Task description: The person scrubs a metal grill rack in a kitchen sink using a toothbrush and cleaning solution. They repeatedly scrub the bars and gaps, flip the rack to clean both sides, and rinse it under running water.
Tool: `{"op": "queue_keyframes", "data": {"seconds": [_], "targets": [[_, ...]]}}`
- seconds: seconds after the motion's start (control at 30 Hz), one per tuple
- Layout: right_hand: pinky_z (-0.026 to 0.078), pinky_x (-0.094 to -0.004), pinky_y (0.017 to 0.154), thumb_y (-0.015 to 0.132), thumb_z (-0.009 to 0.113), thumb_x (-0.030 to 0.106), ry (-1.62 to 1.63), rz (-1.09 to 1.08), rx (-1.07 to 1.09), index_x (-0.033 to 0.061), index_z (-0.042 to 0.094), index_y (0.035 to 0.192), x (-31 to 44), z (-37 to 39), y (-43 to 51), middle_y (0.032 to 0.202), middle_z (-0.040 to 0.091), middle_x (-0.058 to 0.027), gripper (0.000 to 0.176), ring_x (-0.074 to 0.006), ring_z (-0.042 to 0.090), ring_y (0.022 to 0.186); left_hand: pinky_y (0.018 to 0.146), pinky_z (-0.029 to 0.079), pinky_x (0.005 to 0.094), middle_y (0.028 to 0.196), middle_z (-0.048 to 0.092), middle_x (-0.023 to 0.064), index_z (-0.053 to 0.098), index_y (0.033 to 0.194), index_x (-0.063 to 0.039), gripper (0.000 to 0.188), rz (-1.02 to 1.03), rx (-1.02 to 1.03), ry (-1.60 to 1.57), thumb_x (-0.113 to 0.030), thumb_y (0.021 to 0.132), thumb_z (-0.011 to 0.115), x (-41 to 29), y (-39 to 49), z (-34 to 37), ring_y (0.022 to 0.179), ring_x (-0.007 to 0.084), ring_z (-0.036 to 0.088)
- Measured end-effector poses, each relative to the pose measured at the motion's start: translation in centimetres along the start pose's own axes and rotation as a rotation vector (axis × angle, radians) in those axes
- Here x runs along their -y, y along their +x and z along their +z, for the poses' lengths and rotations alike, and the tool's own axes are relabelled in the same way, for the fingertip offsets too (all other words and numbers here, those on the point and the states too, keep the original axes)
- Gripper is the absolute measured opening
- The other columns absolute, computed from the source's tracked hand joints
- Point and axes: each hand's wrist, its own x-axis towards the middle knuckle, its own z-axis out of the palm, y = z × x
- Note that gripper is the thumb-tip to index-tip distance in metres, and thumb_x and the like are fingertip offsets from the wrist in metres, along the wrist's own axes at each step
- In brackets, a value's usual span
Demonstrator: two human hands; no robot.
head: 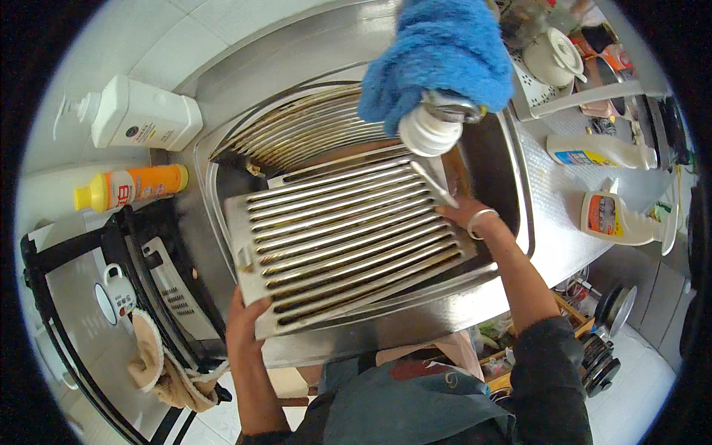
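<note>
A slotted metal baffle filter (356,239), like that of a range hood, lies tilted across the front of the sink (517,183). Brown, greasy residue marks its slots. My left hand (245,317) grips its near left corner, thumb on top. At the filter's right side, my right hand (464,214) holds a slim white tool (434,184), whose tip is over the slats; its kind is not clear. My right fingertips are close to the filter's edge, partly hidden. Behind, a second stained baffle filter (300,128) leans in the sink.
A blue towel (439,50) wraps the faucet, whose white spout (431,130) hangs over the sink. On the left stand a white pump bottle (147,114), an orange bottle (139,186) and a black rack (128,239). A spray bottle (617,219) lies on the right counter.
</note>
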Motion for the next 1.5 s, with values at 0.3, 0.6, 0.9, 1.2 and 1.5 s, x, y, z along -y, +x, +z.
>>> {"op": "queue_keyframes", "data": {"seconds": [0.3, 0.6, 0.9, 1.2, 1.5], "targets": [[0.045, -0.0397, 0.078, 0.088, 0.034, 0.038, -0.426, 0.043, -0.246, 0.0089, 0.055, 0.106, 1.5, -0.1, 3.2, 0.1, 0.058, -0.0175, 0.041, -0.035, 0.057, 0.089, 0.071, 0.037, 0.0239, 0.085, 0.052, 0.0031, 0.05, 0.098, -0.001, 0.032, 0.469, -0.347, 0.359, -0.001, 0.067, 0.058, -4.1, -10.3, 1.7, 0.077, 0.011, 0.047], [0.045, -0.043, 0.075, 0.09, 0.028, 0.033, -0.314, -0.384, -0.245, 0.0084, 0.061, 0.091, 1.9, 7.0, 7.9, 0.092, 0.06, -0.0165, 0.041, -0.0346, 0.057, 0.085, 0.055, 0.033, 0.0166, 0.074, 0.05, 0.0004, 0.048, 0.091, -0.001, 0.016, 0.679, -0.479, 0.659, 0.001, 0.076, 0.054, -4.0, -12.7, 1.8, 0.062, 0.0038, 0.042], [0.048, -0.0384, 0.077, 0.084, 0.042, 0.017, -0.888, -0.141, 0.095, 0.0144, 0.049, 0.116, 3.5, -2.7, 5.3, 0.1, 0.06, -0.0101, 0.033, -0.0266, 0.059, 0.091, 0.07, 0.039, 0.0222, 0.09, 0.053, 0.0064, 0.047, 0.104, 0.003, 0.028, 0.635, -0.698, 0.716, 0.0, 0.078, 0.056, -1.8, -13.5, 0.8, 0.078, 0.0113, 0.048], [0.05, -0.0413, 0.075, 0.084, 0.045, 0.014, -0.964, -0.457, 0.119, 0.0108, 0.059, 0.104, 13.1, 6.9, 11.5, 0.102, 0.059, -0.0128, 0.025, -0.0304, 0.058, 0.092, 0.07, 0.04, 0.0232, 0.084, 0.053, 0.0043, 0.049, 0.102, 0.002, 0.026, 0.442, -0.675, 0.917, -0.002, 0.077, 0.057, -3.1, -16.0, 1.2, 0.074, 0.0108, 0.048], [0.048, -0.0434, 0.072, 0.091, 0.031, 0.02, -0.996, -0.438, 0.118, 0.0195, 0.051, 0.113, 8.4, 3.5, 12.7, 0.096, 0.059, -0.0115, 0.03, -0.0296, 0.058, 0.09, 0.066, 0.04, 0.0206, 0.085, 0.054, 0.0043, 0.049, 0.101, 0.002, 0.026, 0.581, -0.823, 0.791, 0.002, 0.077, 0.056, -2.6, -16.4, 1.6, 0.074, 0.0096, 0.048]]}}
